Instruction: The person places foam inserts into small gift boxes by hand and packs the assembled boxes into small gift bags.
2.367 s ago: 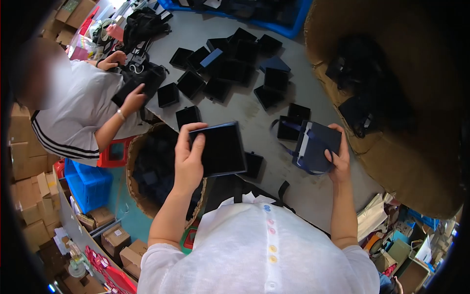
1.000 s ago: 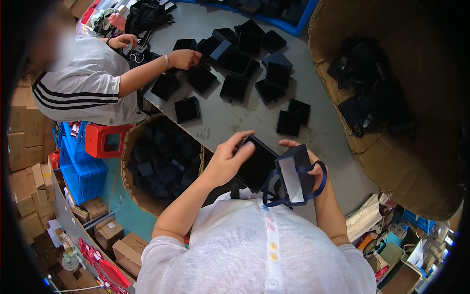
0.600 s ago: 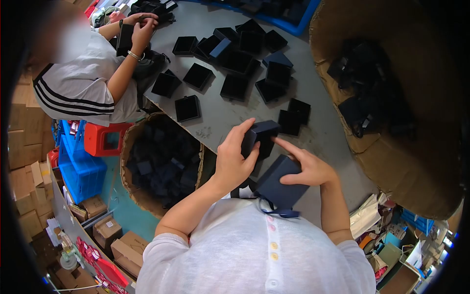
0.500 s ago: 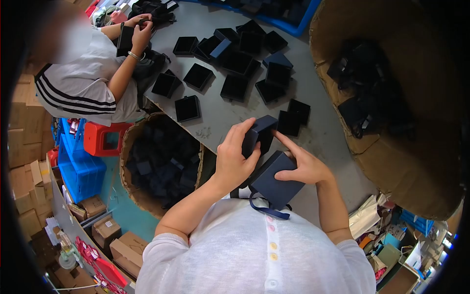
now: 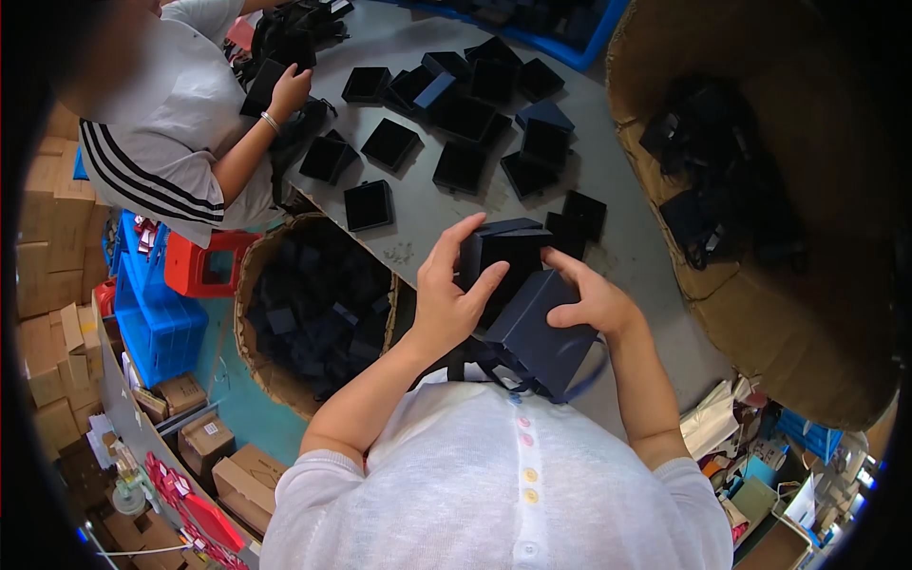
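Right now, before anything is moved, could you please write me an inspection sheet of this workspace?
Surface: grey table, with some dark marks.
Job's things: a black box and a blue box with a ribbon, close together; contact is unclear.
Clutter: many open boxes scattered on the table, some overlapping.
Hands: left hand grips the black box; right hand grips the blue box.
Cables: a thin dark cord seems to lie in the large carton at right.
Surroundings: another person at left; red stool; round carton holding dark boxes.
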The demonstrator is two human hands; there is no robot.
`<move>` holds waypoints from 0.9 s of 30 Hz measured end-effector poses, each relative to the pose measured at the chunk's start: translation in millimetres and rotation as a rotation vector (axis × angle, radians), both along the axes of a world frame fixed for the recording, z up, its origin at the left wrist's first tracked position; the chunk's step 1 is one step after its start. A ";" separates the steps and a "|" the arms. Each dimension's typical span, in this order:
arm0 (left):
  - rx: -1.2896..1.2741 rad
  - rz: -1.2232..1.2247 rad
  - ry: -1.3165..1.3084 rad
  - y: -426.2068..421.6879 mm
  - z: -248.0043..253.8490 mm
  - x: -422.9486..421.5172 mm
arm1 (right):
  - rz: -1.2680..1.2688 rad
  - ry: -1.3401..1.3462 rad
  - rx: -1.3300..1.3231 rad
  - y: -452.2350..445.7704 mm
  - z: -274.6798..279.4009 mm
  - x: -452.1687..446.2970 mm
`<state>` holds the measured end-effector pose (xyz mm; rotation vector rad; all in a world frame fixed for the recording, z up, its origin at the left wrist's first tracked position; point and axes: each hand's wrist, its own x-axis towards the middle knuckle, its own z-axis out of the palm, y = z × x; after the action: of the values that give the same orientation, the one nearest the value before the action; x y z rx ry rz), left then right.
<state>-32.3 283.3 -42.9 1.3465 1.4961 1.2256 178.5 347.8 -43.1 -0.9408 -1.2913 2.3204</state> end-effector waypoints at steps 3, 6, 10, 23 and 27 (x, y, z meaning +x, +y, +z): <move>-0.067 0.009 -0.168 4.2 0.6 1.2 | 0.036 -0.036 0.023 0.1 6.8 -3.0; -0.122 0.029 -0.392 12.1 -23.0 -5.9 | -0.094 -0.201 0.041 -6.0 5.8 8.4; -0.259 0.163 -0.604 16.9 -35.0 -22.0 | -0.427 0.134 -0.196 -8.9 9.7 35.8; -0.307 0.312 -0.757 105.3 -66.1 -115.9 | -0.735 0.080 -0.297 15.1 -49.1 16.0; -0.281 0.500 -0.675 171.2 -101.3 -175.5 | -0.672 0.186 -0.274 43.5 -69.9 -14.9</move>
<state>-207.8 454.5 -144.2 0.3067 1.4512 1.5026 163.6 391.3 -113.0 -1.0131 -0.4762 1.9956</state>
